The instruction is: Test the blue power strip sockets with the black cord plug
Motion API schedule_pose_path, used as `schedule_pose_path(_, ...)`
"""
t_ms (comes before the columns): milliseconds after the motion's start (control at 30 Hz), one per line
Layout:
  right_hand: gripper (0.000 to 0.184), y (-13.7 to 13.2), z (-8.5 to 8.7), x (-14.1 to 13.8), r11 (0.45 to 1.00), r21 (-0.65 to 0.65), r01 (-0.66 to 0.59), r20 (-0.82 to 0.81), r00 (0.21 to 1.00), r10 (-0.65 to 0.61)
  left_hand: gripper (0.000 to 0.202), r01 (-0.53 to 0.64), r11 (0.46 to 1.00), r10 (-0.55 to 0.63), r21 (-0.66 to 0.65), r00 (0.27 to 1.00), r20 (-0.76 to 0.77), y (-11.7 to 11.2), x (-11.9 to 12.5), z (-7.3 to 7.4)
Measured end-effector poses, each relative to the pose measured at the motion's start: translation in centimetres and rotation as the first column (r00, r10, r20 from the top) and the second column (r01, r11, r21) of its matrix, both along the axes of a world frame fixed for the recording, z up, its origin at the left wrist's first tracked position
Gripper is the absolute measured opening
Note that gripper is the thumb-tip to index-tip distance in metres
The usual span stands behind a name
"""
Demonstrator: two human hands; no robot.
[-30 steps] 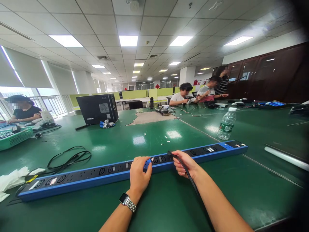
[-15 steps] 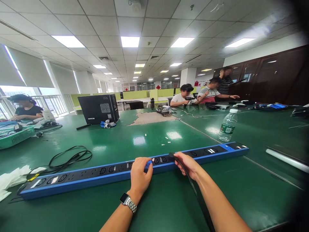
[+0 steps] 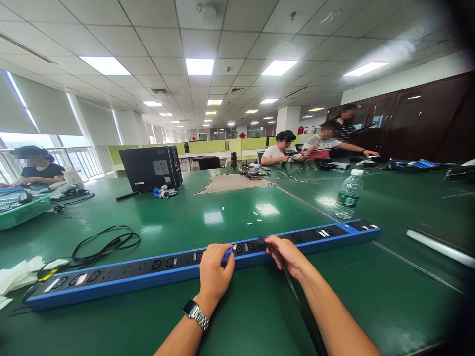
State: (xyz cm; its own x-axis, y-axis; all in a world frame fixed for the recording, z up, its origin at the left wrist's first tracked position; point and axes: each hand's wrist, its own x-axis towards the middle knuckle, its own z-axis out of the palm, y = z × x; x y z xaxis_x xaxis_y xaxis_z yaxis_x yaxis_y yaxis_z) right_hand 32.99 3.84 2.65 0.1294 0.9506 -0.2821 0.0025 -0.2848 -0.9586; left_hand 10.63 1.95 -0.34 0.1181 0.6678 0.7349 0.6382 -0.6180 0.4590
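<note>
A long power strip [image 3: 118, 281] with blue edges and a black socket face lies slantwise across the green table. My left hand [image 3: 215, 269], with a watch [image 3: 196, 314] on its wrist, grips the strip near its middle, thumb on the near side and fingers over the top. To its right, my right hand [image 3: 285, 254] is closed on a black power plug [image 3: 262, 242]. That plug sits at a socket on the strip's face; how deep it is in cannot be seen. Its thick black cable [image 3: 297, 299] runs down under my right forearm toward the bottom edge.
A plastic bottle [image 3: 348, 195] stands behind the strip's right end. Left lie a coiled black cord [image 3: 107, 244], white tissues [image 3: 22, 277] and a green basket [image 3: 27, 212]. A computer case [image 3: 150, 169] stands farther back. Several people sit or stand around the table; a metallic tube [image 3: 438, 252] lies right.
The view shifts slightly. Both hands keep their places on the strip and plug. In the background a standing person's posture and a seated person's arm have changed a little.
</note>
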Motion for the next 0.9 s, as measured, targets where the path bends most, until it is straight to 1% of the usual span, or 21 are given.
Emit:
schedule_pose_path(67, 0.038, -0.1, 0.2, 0.3, 1.0, 0.02, -0.015, -0.117, 0.993, 0.017, 0.019, -0.009, 1.0, 0.009, -0.018, 1.0, 0.002, 0.0, 0.0, -0.1)
schedule_pose_path(100, 0.039, -0.1, 0.4, 0.4, 0.998, 0.061, -0.032, -0.198, 0.979, 0.043, 0.022, -0.018, 0.999, 0.018, -0.027, 1.0, 0.004, -0.1, 0.0, -0.1)
schedule_pose_path(167, 0.039, -0.3, 0.6, 0.2, 0.979, 0.191, -0.073, -0.328, 0.935, 0.134, 0.032, -0.034, 0.998, 0.035, -0.044, 0.999, 0.005, -0.1, 0.0, -0.2)
schedule_pose_path(200, 0.038, -0.4, 0.6, -0.2, 0.962, 0.256, -0.099, -0.351, 0.917, 0.188, 0.038, -0.034, 0.998, 0.034, -0.047, 0.999, 0.0, -0.2, 0.0, -0.1)
schedule_pose_path(233, 0.037, -0.6, 0.5, -0.7, 0.944, 0.303, -0.129, -0.344, 0.909, 0.235, 0.044, -0.025, 0.999, 0.024, -0.047, 1.0, -0.014, -0.2, -0.1, -0.1)
schedule_pose_path(267, 0.037, -0.8, 0.4, -1.4, 0.932, 0.323, -0.166, -0.317, 0.908, 0.272, 0.05, -0.006, 0.999, 0.005, -0.042, 0.999, -0.037, -0.2, -0.1, 0.1)
schedule_pose_path(333, 0.04, -1.2, 0.0, -3.1, 0.906, 0.33, -0.266, -0.228, 0.909, 0.349, 0.058, 0.049, 0.998, -0.051, -0.028, 0.993, -0.11, -0.4, 0.0, 0.4)
schedule_pose_path(367, 0.042, -1.4, -0.2, -3.9, 0.888, 0.317, -0.333, -0.171, 0.901, 0.399, 0.059, 0.077, 0.997, -0.079, -0.02, 0.985, -0.151, -0.5, 0.0, 0.6)
schedule_pose_path(400, 0.046, -1.6, -0.3, -4.7, 0.859, 0.303, -0.412, -0.113, 0.88, 0.462, 0.059, 0.099, 0.995, -0.099, -0.012, 0.977, -0.189, -0.7, 0.1, 0.7)
schedule_pose_path(467, 0.054, -2.0, -0.5, -5.7, 0.826, 0.309, -0.471, -0.036, 0.862, 0.505, 0.056, 0.099, 0.995, -0.094, 0.008, 0.968, -0.233, -0.9, 0.2, 0.9)
schedule_pose_path(533, 0.06, -2.2, -0.6, -6.2, 0.832, 0.346, -0.434, 0.014, 0.889, 0.458, 0.05, 0.03, 0.999, -0.021, 0.038, 0.973, -0.228, -1.1, 0.4, 1.0)
schedule_pose_path(633, 0.058, -2.1, -0.7, -6.1, 0.85, 0.398, -0.344, 0.11, 0.938, 0.328, 0.042, -0.123, 0.99, 0.134, 0.068, 0.974, -0.183, -0.8, 0.2, 1.2)
schedule_pose_path(700, 0.054, -1.8, -1.0, -6.0, 0.851, 0.42, -0.315, 0.204, 0.947, 0.25, 0.038, -0.211, 0.974, 0.22, 0.078, 0.964, -0.148, -0.1, -0.9, 1.5)
schedule_pose_path(733, 0.052, -1.7, -1.2, -6.0, 0.85, 0.43, -0.305, 0.252, 0.944, 0.212, 0.035, -0.262, 0.961, 0.271, 0.086, 0.955, -0.12, 0.3, -1.8, 1.8)
schedule_pose_path(767, 0.049, -1.5, -1.5, -5.9, 0.848, 0.441, -0.292, 0.289, 0.941, 0.174, 0.031, -0.318, 0.944, 0.326, 0.091, 0.941, -0.086, 0.6, -3.0, 2.0)
schedule_pose_path(800, 0.048, -1.4, -1.7, -5.9, 0.849, 0.448, -0.28, 0.316, 0.938, 0.142, 0.032, -0.397, 0.914, 0.401, 0.082, 0.916, -0.032, 0.9, -4.5, 2.2)
schedule_pose_path(833, 0.047, -1.3, -1.9, -6.0, 0.851, 0.45, -0.272, 0.336, 0.934, 0.121, 0.035, -0.496, 0.867, 0.495, 0.044, 0.868, 0.039, 1.1, -6.1, 2.4)
schedule_pose_path(867, 0.046, -1.2, -2.0, -6.0, 0.853, 0.447, -0.269, 0.349, 0.931, 0.111, 0.037, -0.58, 0.815, 0.579, -0.025, 0.81, 0.087, 1.2, -7.8, 2.4)
schedule_pose_path(900, 0.046, -1.2, -2.1, -6.1, 0.855, 0.442, -0.27, 0.359, 0.927, 0.108, 0.04, -0.619, 0.779, 0.627, -0.098, 0.772, 0.103, 1.2, -9.5, 2.4)
